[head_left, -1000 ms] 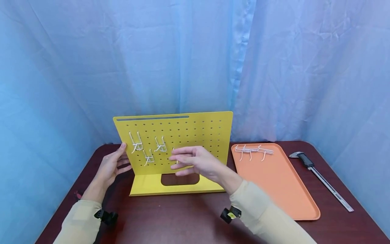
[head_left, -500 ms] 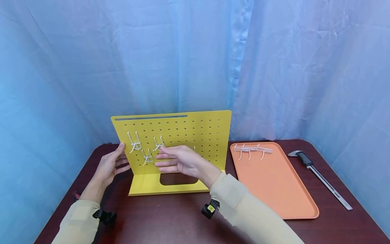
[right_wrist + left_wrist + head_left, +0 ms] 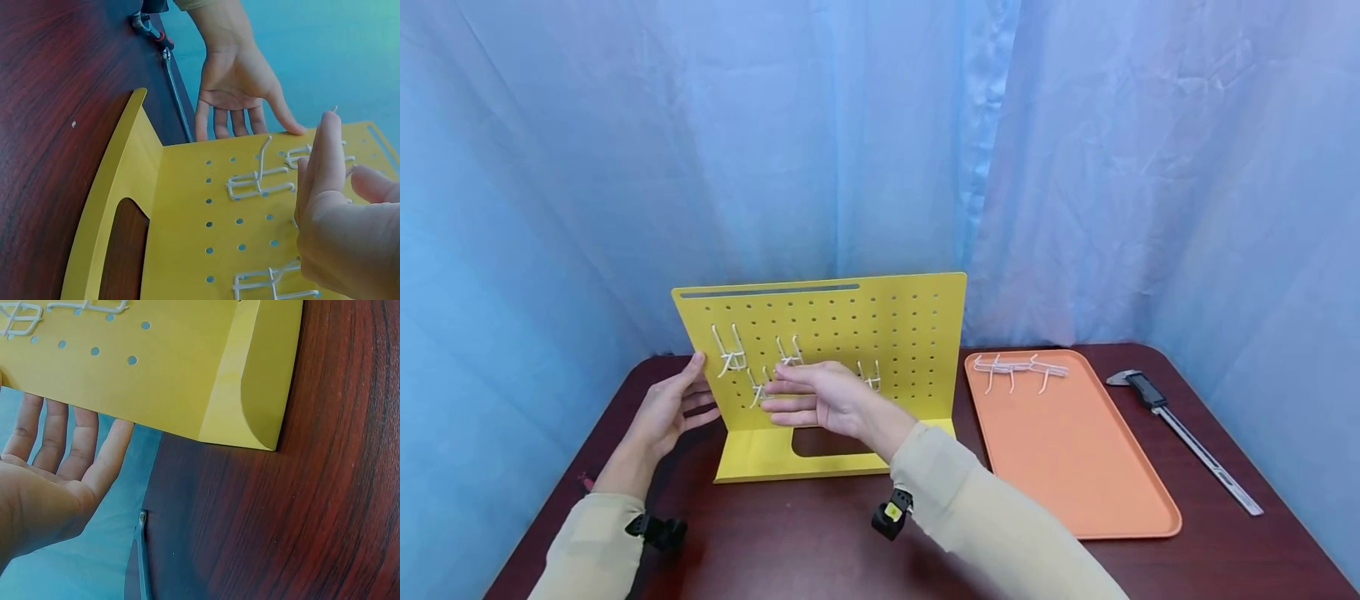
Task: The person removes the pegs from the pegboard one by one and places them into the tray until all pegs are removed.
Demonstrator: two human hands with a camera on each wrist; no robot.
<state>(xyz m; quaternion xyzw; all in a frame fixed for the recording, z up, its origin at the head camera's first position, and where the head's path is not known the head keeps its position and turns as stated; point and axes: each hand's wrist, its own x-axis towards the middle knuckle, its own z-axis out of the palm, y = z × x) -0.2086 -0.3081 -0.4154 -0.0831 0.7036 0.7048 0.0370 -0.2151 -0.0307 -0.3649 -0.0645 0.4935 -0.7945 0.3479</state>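
A yellow pegboard stand (image 3: 895, 321) stands upright on the table, with several white double-prong wire hooks fixed in its holes. My left hand (image 3: 666, 408) is at the board's left edge, thumb at the front and straight fingers (image 3: 81, 440) reaching behind it. My right hand (image 3: 827, 398) is in front of the board, fingers extended and thumb apart from them. Its thumb and fingertips overlap the middle hook (image 3: 789, 350) and come close to the lower hook (image 3: 756, 390). Another hook (image 3: 730, 354) hangs at upper left. Farther right, a hook (image 3: 870, 379) shows behind my right wrist.
An orange tray (image 3: 1075, 450) with several white wire hooks (image 3: 1015, 367) lies to the right. Beyond it lies a digital caliper (image 3: 1183, 437). A slim metal tool (image 3: 178, 97) and a red-and-black item (image 3: 150, 31) lie on the table's left side. Blue curtains (image 3: 887, 150) surround the table.
My right hand has moved left across the board, from its middle to the hooks on the left, uncovering the hook on the right. The left hand stays at the board's edge.
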